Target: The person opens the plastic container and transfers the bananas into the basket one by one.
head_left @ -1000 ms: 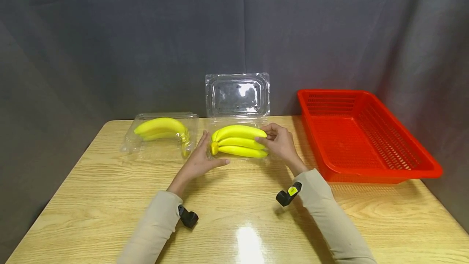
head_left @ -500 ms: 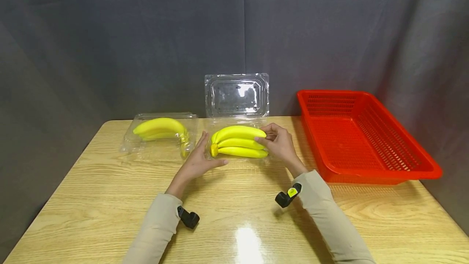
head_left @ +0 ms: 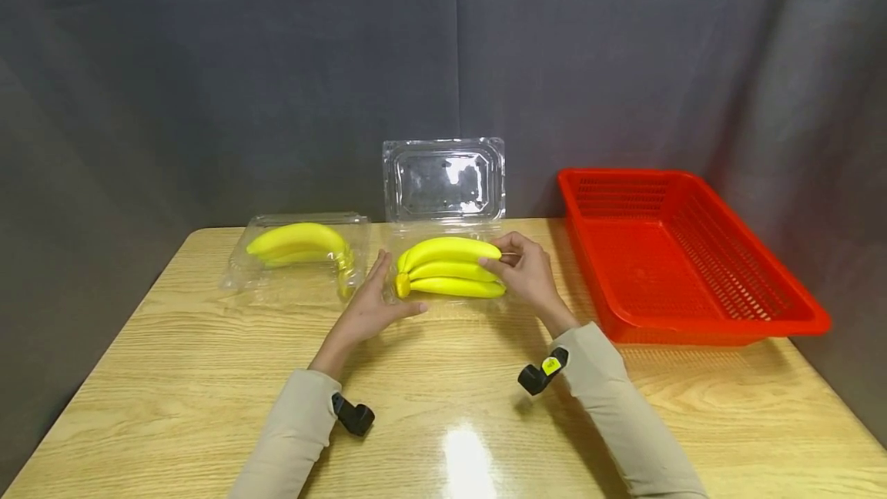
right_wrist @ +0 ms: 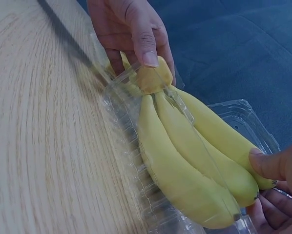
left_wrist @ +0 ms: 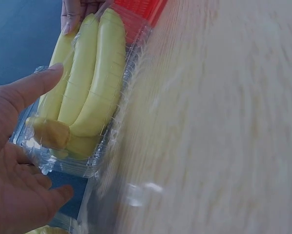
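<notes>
A bunch of yellow bananas (head_left: 453,268) lies in a clear plastic clamshell box (head_left: 443,214), whose lid stands raised at the back. My right hand (head_left: 528,276) grips the tip end of the bunch, its thumb (right_wrist: 270,165) on the uppermost banana and the other fingers curled at the box's end. At the stem end, my left hand (head_left: 367,310) rests along the box's left side with fingers extended and thumb spread. The left wrist view shows the brown-yellow stem (left_wrist: 51,132) between the left hand and the clear front wall.
Left of the hands sits a second clear clamshell (head_left: 239,272) with yellow bananas (head_left: 301,239) inside. A red slotted basket (head_left: 721,327) stands on the right of the wooden table (head_left: 416,406). Behind the table hangs a dark grey curtain (head_left: 277,83).
Both hands hold nearly the same position around the bananas and box. The whole scene shifts slightly left in the head view.
</notes>
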Demonstrator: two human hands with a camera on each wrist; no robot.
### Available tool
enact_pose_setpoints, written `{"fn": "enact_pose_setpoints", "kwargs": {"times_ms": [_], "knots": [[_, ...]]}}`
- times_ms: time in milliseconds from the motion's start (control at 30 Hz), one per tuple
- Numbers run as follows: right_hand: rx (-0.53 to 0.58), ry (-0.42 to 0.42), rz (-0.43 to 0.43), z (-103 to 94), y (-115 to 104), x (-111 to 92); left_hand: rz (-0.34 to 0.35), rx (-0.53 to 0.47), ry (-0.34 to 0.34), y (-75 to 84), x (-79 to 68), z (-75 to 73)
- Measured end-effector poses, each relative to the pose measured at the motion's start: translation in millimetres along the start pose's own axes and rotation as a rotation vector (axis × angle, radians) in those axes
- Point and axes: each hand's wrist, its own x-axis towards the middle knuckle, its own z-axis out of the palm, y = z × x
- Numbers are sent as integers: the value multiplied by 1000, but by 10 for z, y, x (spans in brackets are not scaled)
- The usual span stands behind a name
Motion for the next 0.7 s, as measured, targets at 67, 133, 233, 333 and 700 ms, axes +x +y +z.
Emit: {"fn": "enact_pose_setpoints", "kwargs": {"times_ms": [67,133,233,333,700], "knots": [[5,1,-7,-10,-11,-4,0,4,2,4,6,5],[12,4,-18,-22,-25,-7,-4,5,8,19,4,9],[17,17,-29,-38,-39,-11,-9,9,16,39,0,12],[15,35,-30,-48,-44,-15,-19,9,20,55,-9,13],[80,68,-33,-53,-97,-36,-21,0,36,42,-9,49]]}}
